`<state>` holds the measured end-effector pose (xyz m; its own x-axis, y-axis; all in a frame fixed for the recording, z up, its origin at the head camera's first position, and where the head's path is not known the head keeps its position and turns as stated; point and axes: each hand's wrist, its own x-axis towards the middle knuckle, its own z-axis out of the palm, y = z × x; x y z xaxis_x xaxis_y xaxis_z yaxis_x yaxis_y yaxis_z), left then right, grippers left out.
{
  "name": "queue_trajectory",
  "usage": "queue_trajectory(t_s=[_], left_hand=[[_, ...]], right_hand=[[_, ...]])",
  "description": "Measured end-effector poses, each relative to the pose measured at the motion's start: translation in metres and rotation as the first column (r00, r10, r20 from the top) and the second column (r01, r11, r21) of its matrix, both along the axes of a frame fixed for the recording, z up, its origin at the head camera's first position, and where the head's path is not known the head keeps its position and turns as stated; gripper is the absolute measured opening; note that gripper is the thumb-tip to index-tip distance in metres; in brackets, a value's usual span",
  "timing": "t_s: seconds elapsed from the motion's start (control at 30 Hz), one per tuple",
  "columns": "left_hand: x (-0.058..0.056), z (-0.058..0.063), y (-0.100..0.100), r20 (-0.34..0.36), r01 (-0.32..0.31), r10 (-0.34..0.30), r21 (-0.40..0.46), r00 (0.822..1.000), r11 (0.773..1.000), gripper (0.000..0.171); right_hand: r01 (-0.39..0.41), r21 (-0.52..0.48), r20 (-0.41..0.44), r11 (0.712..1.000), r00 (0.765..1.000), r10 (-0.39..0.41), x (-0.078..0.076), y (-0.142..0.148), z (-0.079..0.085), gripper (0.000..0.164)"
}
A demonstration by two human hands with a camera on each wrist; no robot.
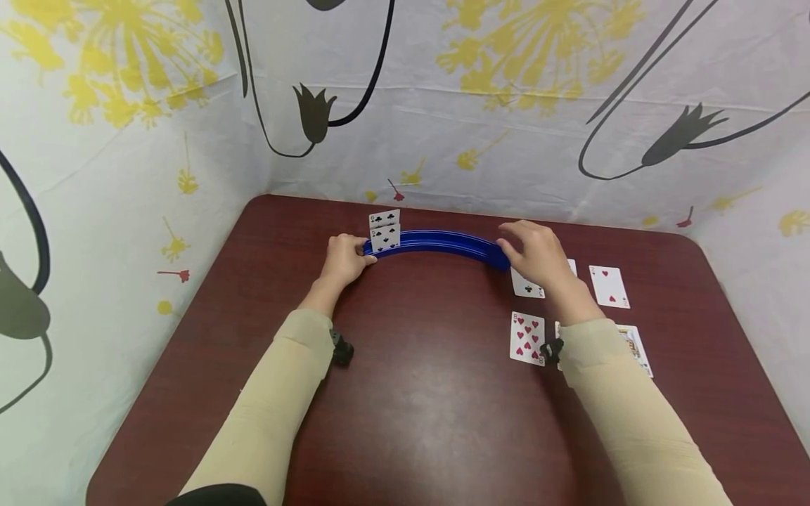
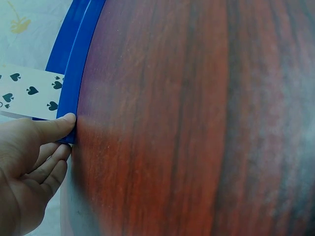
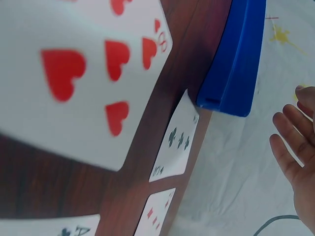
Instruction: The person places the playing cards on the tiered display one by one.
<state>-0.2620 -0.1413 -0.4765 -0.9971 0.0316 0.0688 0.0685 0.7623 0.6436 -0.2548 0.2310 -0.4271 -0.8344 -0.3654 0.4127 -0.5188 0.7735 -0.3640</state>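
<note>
A blue curved card holder lies across the far part of the table. My left hand pinches its left end, with the thumb on the near side in the left wrist view. Two playing cards stand in the holder beside that hand: a spades card in front and a clubs card behind it. Just past the holder's right end hovers my right hand, fingers loosely bent and holding nothing. A clubs card lies under it on the table, partly hidden.
More cards lie face up at right: an eight of hearts, a two of hearts and a face card partly under the right sleeve. A diamonds card shows in the right wrist view. Patterned cloth hangs behind the table.
</note>
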Motion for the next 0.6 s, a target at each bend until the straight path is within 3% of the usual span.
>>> queue_trajectory(t_s=[0.6], left_hand=[[0.000,0.000,0.000,0.001,0.004,-0.004,0.002,1.000,1.000,0.046]], right_hand=[[0.043,0.018,0.001,0.999,0.999,-0.043,0.005,0.028,-0.003,0.027]])
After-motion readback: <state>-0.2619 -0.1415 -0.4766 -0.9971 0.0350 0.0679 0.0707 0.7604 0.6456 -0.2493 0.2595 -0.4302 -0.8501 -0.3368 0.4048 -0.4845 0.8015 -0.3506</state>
